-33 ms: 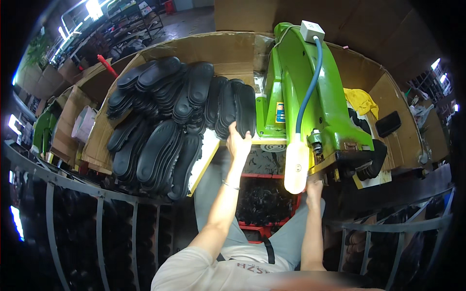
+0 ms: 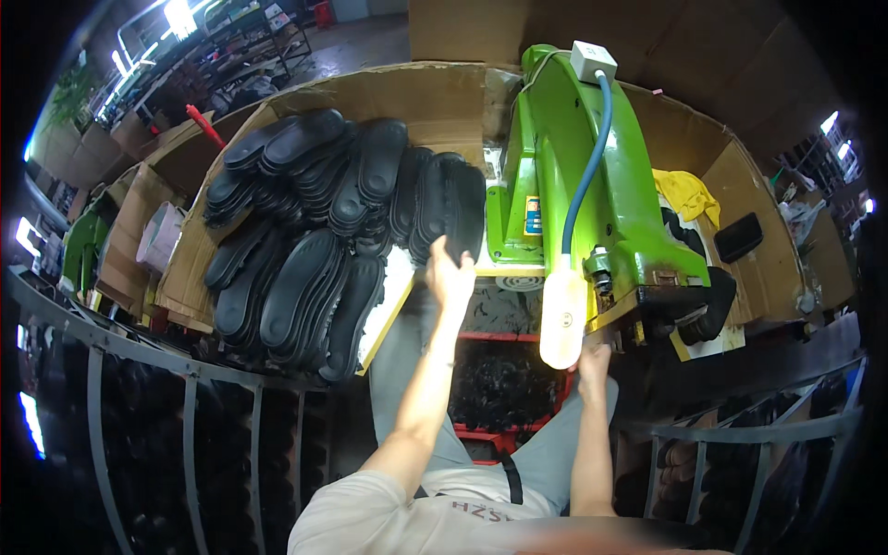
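Black shoe soles (image 2: 314,296) lie in several stacks on the worktable, left of a green machine (image 2: 620,176). My left hand (image 2: 450,277) reaches to the near end of the rightmost stack. Its fingers and thumb close on a black shoe sole (image 2: 470,213) there. My right hand (image 2: 594,359) is low by the machine's front end, just right of a glowing white lamp (image 2: 562,324). Those fingers are curled in; whatever they hold, if anything, is hidden.
Cardboard walls (image 2: 425,92) surround the tabletop. A yellow cloth (image 2: 686,196) and a black phone-like slab (image 2: 739,238) lie right of the machine. Between my knees sits a red bin (image 2: 490,442) of black scraps. Grey metal rails (image 2: 190,407) stand on both sides.
My left hand has shifted slightly left at the stack's near end, and the sole there has moved a little. My right hand has turned slightly beside the lamp.
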Tool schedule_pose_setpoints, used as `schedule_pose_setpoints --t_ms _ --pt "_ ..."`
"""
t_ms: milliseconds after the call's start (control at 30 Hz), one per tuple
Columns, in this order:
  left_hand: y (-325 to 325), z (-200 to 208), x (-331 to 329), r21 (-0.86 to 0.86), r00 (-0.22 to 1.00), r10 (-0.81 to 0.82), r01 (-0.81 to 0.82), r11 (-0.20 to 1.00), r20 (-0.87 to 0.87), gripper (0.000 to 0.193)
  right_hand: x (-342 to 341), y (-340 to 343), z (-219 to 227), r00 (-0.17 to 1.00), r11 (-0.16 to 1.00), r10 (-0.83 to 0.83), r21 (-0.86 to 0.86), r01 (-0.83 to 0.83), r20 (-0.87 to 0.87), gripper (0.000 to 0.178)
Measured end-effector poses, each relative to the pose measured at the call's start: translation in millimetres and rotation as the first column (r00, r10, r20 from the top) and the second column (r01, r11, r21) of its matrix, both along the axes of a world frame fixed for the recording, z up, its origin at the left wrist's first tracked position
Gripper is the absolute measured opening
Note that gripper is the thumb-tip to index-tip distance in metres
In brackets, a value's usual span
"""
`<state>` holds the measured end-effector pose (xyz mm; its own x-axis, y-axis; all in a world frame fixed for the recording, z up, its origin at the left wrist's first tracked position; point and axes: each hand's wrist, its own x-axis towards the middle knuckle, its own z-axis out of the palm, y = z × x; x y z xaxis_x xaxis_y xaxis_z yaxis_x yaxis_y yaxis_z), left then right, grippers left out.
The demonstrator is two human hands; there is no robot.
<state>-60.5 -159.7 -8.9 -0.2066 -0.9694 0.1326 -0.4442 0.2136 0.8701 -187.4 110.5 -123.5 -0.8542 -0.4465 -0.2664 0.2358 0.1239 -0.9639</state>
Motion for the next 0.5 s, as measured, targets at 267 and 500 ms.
schedule_pose_setpoints --t_ms 267,500 --pt "96 46 111 -0.064 0.703 -0.041 -0.006 0.998 -0.71 0.035 85 0 46 0.929 0.858 0.36 -0.422 -0.294 0.086 0.068" --pt "166 21 81 0.442 0.711 -0.195 0.602 0.665 -0.676 0.027 156 65 40 0.806 0.868 0.462 -0.375 -0.326 0.37 0.066"
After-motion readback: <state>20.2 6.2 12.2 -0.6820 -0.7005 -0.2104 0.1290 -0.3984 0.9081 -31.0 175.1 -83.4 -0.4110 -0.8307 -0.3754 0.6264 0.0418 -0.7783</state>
